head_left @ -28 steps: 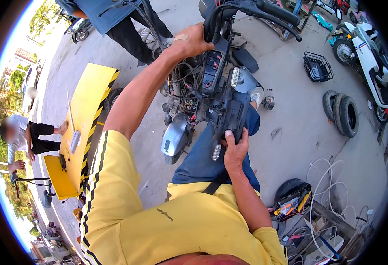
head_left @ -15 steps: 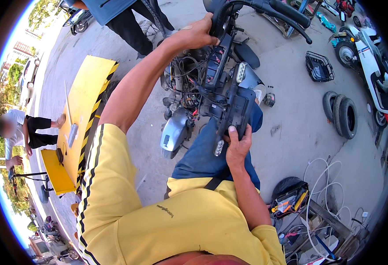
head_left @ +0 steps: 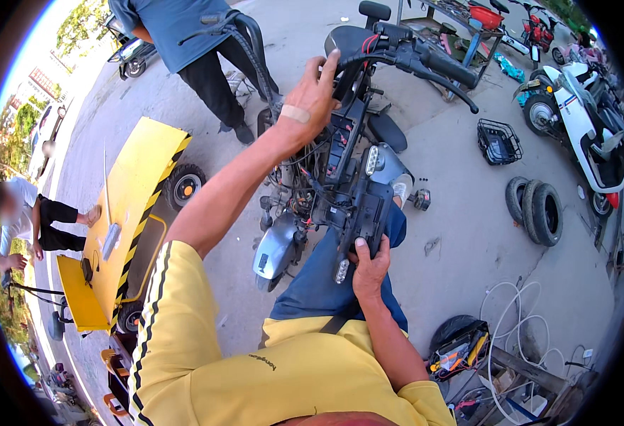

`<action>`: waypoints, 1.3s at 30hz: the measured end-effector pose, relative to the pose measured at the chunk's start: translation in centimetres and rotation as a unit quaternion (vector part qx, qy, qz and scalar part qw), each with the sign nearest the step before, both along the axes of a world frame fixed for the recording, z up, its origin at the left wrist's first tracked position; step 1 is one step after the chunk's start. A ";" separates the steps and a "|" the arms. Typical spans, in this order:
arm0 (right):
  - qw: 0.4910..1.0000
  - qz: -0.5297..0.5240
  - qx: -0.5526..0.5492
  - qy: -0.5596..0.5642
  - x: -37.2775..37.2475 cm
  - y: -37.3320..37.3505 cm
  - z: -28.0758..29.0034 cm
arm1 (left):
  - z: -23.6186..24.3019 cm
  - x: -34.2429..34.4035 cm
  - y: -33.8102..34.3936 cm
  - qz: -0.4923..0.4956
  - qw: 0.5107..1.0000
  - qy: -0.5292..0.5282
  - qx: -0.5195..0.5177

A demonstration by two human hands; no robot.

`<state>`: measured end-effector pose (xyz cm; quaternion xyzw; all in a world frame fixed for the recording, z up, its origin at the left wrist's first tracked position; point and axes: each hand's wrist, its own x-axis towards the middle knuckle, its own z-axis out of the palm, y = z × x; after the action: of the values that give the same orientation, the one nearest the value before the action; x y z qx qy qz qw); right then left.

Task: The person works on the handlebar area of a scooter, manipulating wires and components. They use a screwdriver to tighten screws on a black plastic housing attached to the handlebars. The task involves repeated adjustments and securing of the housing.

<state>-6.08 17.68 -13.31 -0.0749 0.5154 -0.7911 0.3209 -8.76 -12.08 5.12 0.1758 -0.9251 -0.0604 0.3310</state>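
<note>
My left hand (head_left: 310, 99), with a plaster on its back, is up at the partly stripped scooter's black steering column (head_left: 347, 92), fingers raised and loosely spread against it. My right hand (head_left: 371, 273) grips the lower end of a black plastic housing (head_left: 372, 206) with clear lamps at both ends, thumb on top, just over my blue-trousered leg. Between the hands lie an exposed tangle of wires (head_left: 299, 177) and a black compartment (head_left: 340, 142). A silver mudguard (head_left: 273, 252) sits lower left, and black handlebars (head_left: 446, 71) reach out to the upper right.
A person (head_left: 212, 60) in blue stands ahead; another (head_left: 24, 213) sits by a yellow cart (head_left: 124, 199) on the left. At right are stacked tyres (head_left: 542, 213), a black basket (head_left: 496, 142) and a white scooter (head_left: 581, 135). A tool bag (head_left: 454, 348) and pale hoses lie lower right.
My left hand has lowered and loosened, its fingers now raised. My right hand and the housing have shifted slightly lower in view. More of the yellow cart's wheels now shows.
</note>
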 end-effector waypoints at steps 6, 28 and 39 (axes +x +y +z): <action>0.999 0.020 0.028 0.000 1.0 0.1 0.5 | -1.3 -0.1 1.4 0.053 0.978 0.131 -0.153; 0.999 0.038 0.008 0.001 1.2 -1.0 0.3 | -3.0 -2.5 3.0 0.060 0.980 0.070 -0.179; 0.999 0.041 0.009 -0.002 1.3 -1.3 -0.4 | 3.4 -2.8 -0.8 -0.036 0.974 -0.002 0.224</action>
<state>-4.81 16.39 -13.71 -0.0921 0.5183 -0.7727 0.3549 -11.53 -12.87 8.56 0.2121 -0.8945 -0.2775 0.2790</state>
